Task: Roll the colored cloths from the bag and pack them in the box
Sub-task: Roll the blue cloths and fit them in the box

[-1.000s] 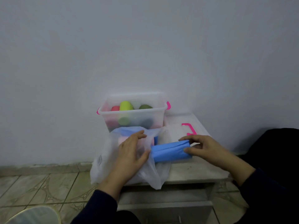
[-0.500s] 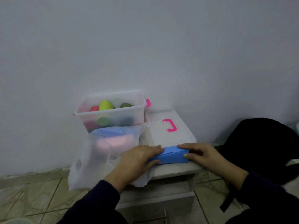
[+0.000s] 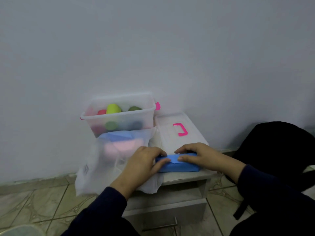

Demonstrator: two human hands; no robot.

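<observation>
A folded blue cloth [image 3: 179, 165] lies on the front of a small white cabinet top [image 3: 187, 175]. My left hand [image 3: 144, 163] grips its left end and my right hand [image 3: 196, 155] presses on its right part, fingers curled over the far edge. Left of the cloth stands a translucent white bag [image 3: 102, 160] with a blue cloth [image 3: 117, 136] and a pink cloth [image 3: 122, 146] showing through it. Behind the bag is a clear plastic box [image 3: 95, 116] with pink latches, holding several rolled cloths: yellow-green [image 3: 113, 109], red, dark green.
The box's clear lid [image 3: 168, 132] with a pink handle lies flat to the right of the box. A black bag or garment [image 3: 272, 150] sits on the right. The cabinet has a drawer with a metal handle [image 3: 160, 225]. Below is tiled floor; behind is a white wall.
The blue cloth came down out of the air beside the bag onto the cabinet top. Both hands moved onto it, and the view shifted.
</observation>
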